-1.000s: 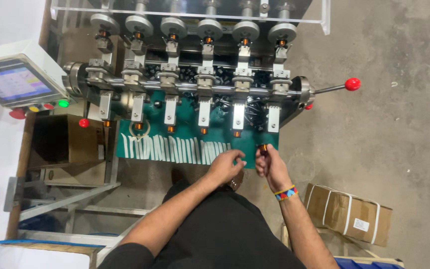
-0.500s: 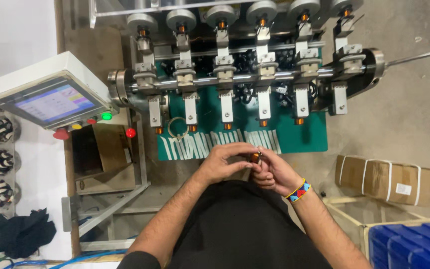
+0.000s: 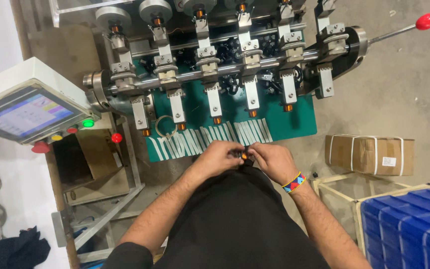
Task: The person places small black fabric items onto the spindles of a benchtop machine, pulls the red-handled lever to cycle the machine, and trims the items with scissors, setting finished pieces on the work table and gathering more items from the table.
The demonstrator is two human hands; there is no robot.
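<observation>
- Your left hand (image 3: pixel 218 155) and your right hand (image 3: pixel 273 160) are together in front of your body, just below the green mat (image 3: pixel 294 122).
- The fingers of both hands are closed on a small coil (image 3: pixel 245 156) with a copper-coloured winding; it sits between your fingertips, and only a small part of it shows.
- On your right wrist you wear a beaded bracelet (image 3: pixel 293 182) with several colours.
- Just above your hands, on the near edge of the green mat, lies a row of white strips (image 3: pixel 210 137), side by side.
- A thin ring (image 3: pixel 165 126) rests on the mat, to the left of the strips.
- Further from you stands the winding machine (image 3: pixel 225 65): a row of metal heads on a shiny bar, and at the lower tip of most heads there is a small copper-coloured coil.
- From the right end of the machine a lever with a red knob (image 3: pixel 426 21) points out over the floor.
- On your left is a control box with a screen (image 3: pixel 23 113) and coloured buttons under it; one green button (image 3: pixel 88 123) is lit.
- On your right, on the floor, lies a strapped cardboard box (image 3: pixel 369 154), and nearer to you stands a blue plastic crate (image 3: pixel 409 226).
</observation>
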